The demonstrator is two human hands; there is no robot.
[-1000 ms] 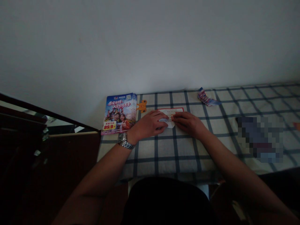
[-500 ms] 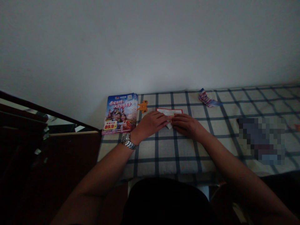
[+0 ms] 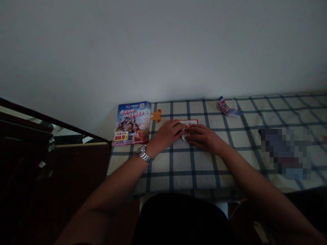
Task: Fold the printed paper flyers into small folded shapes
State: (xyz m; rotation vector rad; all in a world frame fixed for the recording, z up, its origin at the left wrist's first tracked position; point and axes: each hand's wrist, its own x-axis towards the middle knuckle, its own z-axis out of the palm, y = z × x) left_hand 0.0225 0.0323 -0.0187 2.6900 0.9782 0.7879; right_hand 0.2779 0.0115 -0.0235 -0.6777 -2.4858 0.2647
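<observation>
A partly folded sheet of paper (image 3: 191, 121), white with a red edge, lies on the checked cloth in front of me. My left hand (image 3: 167, 135), with a metal watch at the wrist, closes its fingers on the paper's left side. From the other side my right hand (image 3: 204, 139) is bent over the same sheet, its fingers pressing on the folds. The fingertips of both hands nearly meet at the middle. They hide much of the paper, so its full shape cannot be made out.
A stack of printed flyers (image 3: 131, 124) lies to the left, by an orange bear figure (image 3: 156, 116). A folded printed paper piece (image 3: 227, 108) rests near the wall at right. A blurred-out dark object (image 3: 283, 153) lies farther right. The checked cloth (image 3: 160, 170) covers the table.
My left hand has shifted slightly right and now covers more of the paper. The right hand's fingers have moved a little over the fold, and less of the red edge shows.
</observation>
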